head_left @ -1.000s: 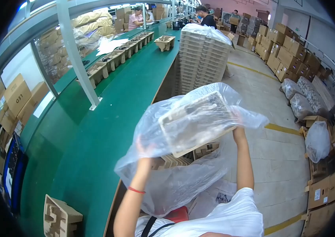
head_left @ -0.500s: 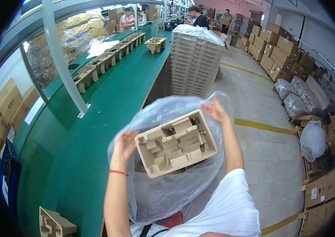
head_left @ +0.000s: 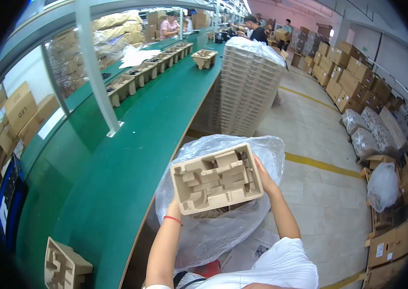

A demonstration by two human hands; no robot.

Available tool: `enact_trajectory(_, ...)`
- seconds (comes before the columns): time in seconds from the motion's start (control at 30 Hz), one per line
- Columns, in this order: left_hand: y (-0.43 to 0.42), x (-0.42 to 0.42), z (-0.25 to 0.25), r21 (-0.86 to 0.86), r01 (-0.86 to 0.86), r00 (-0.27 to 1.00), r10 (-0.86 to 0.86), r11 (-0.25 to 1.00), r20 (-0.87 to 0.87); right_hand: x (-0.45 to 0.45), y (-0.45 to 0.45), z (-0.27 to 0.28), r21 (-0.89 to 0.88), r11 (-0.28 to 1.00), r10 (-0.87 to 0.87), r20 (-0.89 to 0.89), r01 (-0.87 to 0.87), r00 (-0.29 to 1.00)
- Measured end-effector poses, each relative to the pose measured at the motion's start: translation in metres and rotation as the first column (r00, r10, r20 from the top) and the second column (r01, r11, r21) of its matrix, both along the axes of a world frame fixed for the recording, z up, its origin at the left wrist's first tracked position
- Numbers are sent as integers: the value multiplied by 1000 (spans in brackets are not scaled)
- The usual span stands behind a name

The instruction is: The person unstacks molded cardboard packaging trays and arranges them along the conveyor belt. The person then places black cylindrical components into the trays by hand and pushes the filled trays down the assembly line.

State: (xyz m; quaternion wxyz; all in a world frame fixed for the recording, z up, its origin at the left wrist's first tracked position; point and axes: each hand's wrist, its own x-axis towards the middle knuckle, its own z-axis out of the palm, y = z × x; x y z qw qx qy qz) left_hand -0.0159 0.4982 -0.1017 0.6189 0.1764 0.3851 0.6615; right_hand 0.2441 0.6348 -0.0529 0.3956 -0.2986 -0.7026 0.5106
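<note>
With my left hand (head_left: pixel 175 204) and right hand (head_left: pixel 261 172), I am gripping a molded pulp tray (head_left: pixel 217 179) by its two ends, its hollows facing me. It is sitting over the opened plastic bag (head_left: pixel 203 241), just beside the green counter (head_left: pixel 112 178).

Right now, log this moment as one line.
left hand: holding molded tray, left end | right hand: holding right end | tray cavities: facing camera | plastic bag: open, below tray | green bench: left
</note>
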Motion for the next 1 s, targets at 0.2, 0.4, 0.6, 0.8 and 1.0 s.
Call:
enact_trajectory(0.2,-4,8,29,17,-95,978,97,995,-183,-18,-7,37,-304,943,47,-287,-138,957)
enact_trajectory(0.4,-51,-34,151,245,-287,904,347,926,-249,-31,-10,132,-246,888,266,-414,-388,871)
enact_trajectory(0.6,-201,-63,216,459,-501,740,638,734,-212,-126,-52,190,-244,651,578,-453,-718,679)
enact_trajectory(0.8,-312,-56,204,616,-734,151,953,285,-262,-244,-157,211,-231,325,831,-393,-917,394)
enact_trajectory(1.0,-331,-65,166,658,-733,-312,773,175,-553,-348,-163,156,-228,425,860,-201,-876,470)
